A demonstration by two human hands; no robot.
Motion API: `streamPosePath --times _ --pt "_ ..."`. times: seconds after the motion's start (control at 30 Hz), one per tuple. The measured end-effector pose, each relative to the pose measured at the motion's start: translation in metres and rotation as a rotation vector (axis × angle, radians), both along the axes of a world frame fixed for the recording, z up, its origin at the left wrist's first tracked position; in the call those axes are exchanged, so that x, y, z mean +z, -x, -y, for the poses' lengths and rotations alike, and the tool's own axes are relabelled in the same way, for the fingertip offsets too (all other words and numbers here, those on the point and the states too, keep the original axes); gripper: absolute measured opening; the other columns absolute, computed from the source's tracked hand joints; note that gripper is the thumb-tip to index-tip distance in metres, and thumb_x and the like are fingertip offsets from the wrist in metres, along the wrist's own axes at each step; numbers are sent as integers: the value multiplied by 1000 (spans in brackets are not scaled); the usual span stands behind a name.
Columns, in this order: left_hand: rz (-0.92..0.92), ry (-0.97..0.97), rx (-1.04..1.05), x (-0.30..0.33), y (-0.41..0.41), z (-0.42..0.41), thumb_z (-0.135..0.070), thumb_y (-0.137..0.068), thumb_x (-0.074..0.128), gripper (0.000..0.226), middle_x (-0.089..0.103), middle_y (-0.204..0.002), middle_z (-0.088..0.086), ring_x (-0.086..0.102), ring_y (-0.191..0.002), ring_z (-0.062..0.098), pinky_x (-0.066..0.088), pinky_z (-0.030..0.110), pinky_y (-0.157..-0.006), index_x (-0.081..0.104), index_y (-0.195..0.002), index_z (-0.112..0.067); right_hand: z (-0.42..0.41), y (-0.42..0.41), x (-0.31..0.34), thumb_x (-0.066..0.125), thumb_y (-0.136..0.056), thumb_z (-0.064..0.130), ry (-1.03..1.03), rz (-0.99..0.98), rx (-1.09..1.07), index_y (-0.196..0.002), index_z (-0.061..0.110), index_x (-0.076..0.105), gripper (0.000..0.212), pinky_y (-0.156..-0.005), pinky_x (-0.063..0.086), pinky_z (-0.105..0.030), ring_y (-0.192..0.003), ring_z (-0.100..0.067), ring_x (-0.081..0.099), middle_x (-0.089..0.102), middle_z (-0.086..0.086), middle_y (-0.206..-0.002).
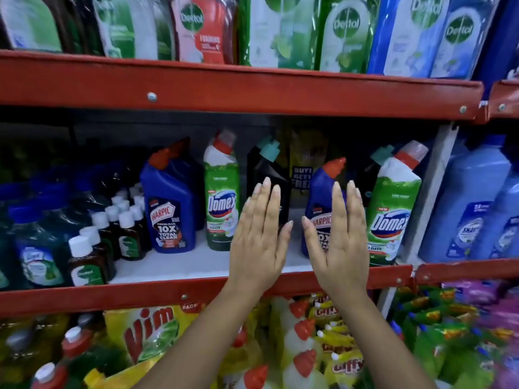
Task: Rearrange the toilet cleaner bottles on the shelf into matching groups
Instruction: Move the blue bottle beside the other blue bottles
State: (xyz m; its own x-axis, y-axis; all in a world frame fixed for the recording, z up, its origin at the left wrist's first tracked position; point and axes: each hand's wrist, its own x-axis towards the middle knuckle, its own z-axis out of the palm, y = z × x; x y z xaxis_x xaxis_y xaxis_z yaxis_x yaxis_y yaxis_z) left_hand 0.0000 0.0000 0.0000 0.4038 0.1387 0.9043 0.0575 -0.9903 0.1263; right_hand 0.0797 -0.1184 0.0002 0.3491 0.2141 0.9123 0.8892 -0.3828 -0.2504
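hovering flat, fingers spread, gripping nothing: left hand (257,237) and right hand (341,237) in front of the middle shelf (196,263). order left to right: blue harpic bottle (170,203), green domex bottle (222,197), black bottle (266,175), second harpic (320,197), second domex (393,203). kinds alternate, so nothing looks grouped yet. advice: take the second harpic by its body, lift clear of its neighbours, set it beside the first harpic; keep it upright.
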Motion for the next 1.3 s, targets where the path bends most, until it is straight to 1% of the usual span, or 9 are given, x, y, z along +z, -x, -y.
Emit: streamPosePath --times 0.1,0.27,0.37,0.43,0.5,0.63,0.77,0.93,1.3 --pt "-69 125 -87 -6 -19 8 -35 -99 40 58 24 -158 6 21 -145 13 31 34 -115 20 -149 -11 4 -14 -10 46 -97 43 -59 -141 18 -153 14 23 67 -118 32 -36 -150 -21 21 22 -11 -162" --pt "-174 346 -258 -7 -48 20 -36 -101 37 54 25 -156 0 15 -132 -10 12 -5 -98 18 -149 -20 8 -37 -22 53 -98 35 -113 -293 79 -152 13 25 65 -105 14 3 -142 -8 26 32 -9 -156" --pt "-196 507 -343 -8 -69 18 -39 -99 42 55 32 -152 3 28 -134 1 21 8 -104 24 -147 -19 10 -46 -30 56 -98 31 -131 -354 106 -151 15 27 62 -103 23 2 -134 1 31 39 -5 -152" --pt "-210 622 -433 -10 -83 12 -48 -95 44 55 45 -144 4 43 -132 13 34 32 -112 33 -143 -23 11 -51 -33 56 -97 35 -149 -413 144 -151 19 28 62 -109 39 -19 -136 -4 38 42 -1 -151" --pt "-193 688 -466 -13 -89 8 -45 -93 50 48 57 -131 2 56 -120 14 47 45 -100 41 -135 -24 11 -56 -36 56 -97 38 -179 -473 182 -148 23 34 57 -106 47 -38 -134 -11 47 48 1 -147" --pt "-117 765 -467 -13 -92 7 -23 -90 64 37 65 -116 -2 62 -104 3 53 27 -91 52 -125 -18 11 -59 -35 58 -96 36 -210 -492 193 -141 21 46 48 -89 56 -32 -110 -3 62 65 9 -122" --pt "-78 791 -476 -8 -89 10 -14 -86 68 35 63 -100 -17 60 -90 -14 46 4 -75 56 -119 -15 9 -61 -33 65 -93 28 -284 -544 205 -134 17 56 43 -77 48 -5 -94 19 59 59 30 -102" --pt "-49 804 -487 -4 -76 14 -15 -84 70 36 61 -95 -21 59 -86 -18 45 2 -70 57 -117 -12 9 -60 -26 71 -88 27 -310 -607 273 -126 18 62 40 -78 53 -10 -91 17 63 70 13 -103" --pt "36 757 -465 3 -2 -1 -23 -85 69 37 65 -101 -18 63 -93 -9 50 8 -73 58 -119 -16 -6 -2 -15 75 -84 21 -348 -611 439 -123 21 66 41 -85 53 -13 -101 4 68 72 15 -106"
